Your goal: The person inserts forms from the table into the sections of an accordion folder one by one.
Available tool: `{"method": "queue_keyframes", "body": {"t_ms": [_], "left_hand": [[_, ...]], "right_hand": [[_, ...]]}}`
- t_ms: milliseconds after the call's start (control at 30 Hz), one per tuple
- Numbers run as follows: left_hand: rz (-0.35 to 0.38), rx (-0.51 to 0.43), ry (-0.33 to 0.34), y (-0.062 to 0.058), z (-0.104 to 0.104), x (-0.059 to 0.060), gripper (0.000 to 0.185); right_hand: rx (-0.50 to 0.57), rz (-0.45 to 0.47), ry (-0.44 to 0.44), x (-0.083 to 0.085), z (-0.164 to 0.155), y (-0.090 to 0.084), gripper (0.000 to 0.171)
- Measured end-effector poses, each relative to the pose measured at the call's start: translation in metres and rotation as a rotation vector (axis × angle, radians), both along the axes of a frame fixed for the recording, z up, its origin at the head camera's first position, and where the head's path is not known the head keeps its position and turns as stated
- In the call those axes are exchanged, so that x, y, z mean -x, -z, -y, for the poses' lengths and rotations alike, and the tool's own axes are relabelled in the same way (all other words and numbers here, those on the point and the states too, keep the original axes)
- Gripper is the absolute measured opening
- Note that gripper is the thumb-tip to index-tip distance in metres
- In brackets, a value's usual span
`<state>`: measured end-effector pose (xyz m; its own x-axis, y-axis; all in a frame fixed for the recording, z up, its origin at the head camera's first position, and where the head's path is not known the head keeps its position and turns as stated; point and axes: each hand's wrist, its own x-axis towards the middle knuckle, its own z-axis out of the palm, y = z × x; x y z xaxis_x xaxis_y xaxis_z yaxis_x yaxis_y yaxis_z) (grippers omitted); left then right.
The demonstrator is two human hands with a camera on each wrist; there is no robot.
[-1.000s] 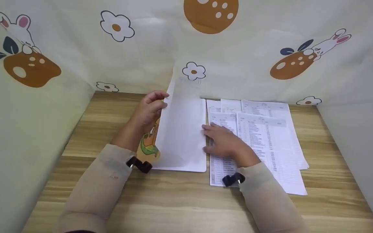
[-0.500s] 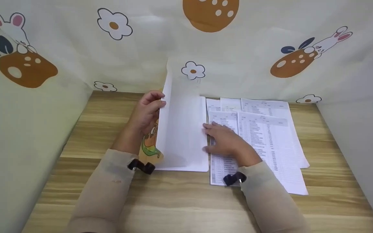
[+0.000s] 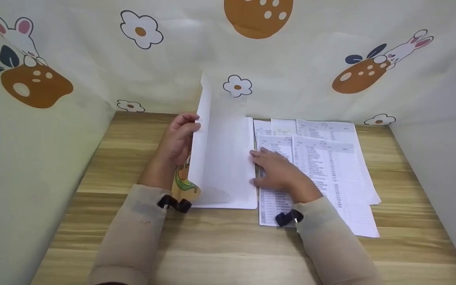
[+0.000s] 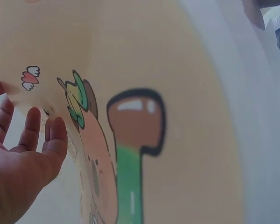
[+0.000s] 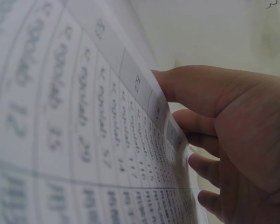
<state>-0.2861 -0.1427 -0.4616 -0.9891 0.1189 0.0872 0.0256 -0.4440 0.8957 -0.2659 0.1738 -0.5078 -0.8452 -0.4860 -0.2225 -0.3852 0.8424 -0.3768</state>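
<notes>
A booklet (image 3: 228, 170) with rounded corners and a blank white inner side lies at the middle of the table. Its cover stands raised at the left, and my left hand (image 3: 177, 138) pinches the cover's edge between thumb and fingers. The left wrist view shows the tan cover (image 4: 191, 116) close up, printed with cartoon figures. My right hand (image 3: 277, 170) has its fingers extended, the fingertips resting along the booklet's right edge. Under that hand lie printed sheets (image 3: 346, 178) with rows of text, also close up in the right wrist view.
Several printed sheets overlap to the right of the booklet, more of them (image 3: 327, 128) at the back. The wooden table (image 3: 212, 249) is closed in by a patterned cloth backdrop (image 3: 291, 79) at the back and sides.
The raised cover has leaned a little further left with my left hand, its edge curling over more. My right hand stays at the booklet's right edge.
</notes>
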Motion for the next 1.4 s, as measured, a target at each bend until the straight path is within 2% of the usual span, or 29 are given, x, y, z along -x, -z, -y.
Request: {"method": "queue_keyframes", "body": {"t_ms": [233, 667, 867, 1100, 1400], "left_hand": [[0.019, -0.034, 0.016, 0.004, 0.002, 0.002, 0.023], [0.042, -0.01, 0.07, 0.003, 0.0, 0.001, 0.018], [0.046, 0.011, 0.057, 0.003, 0.0, 0.001, 0.016], [0.047, 0.025, 0.032, 0.004, -0.001, 0.0, 0.017], [0.038, -0.013, 0.001, 0.005, -0.003, 0.0, 0.021]], "right_hand": [[0.013, -0.016, -0.029, -0.001, 0.001, -0.001, 0.085], [0.01, -0.016, -0.034, -0.001, 0.002, 0.001, 0.085], [0.017, -0.008, -0.019, -0.001, 0.001, 0.001, 0.085], [0.033, -0.011, -0.03, -0.001, -0.002, -0.002, 0.078], [0.088, -0.034, -0.043, 0.005, -0.023, -0.015, 0.077]]}}
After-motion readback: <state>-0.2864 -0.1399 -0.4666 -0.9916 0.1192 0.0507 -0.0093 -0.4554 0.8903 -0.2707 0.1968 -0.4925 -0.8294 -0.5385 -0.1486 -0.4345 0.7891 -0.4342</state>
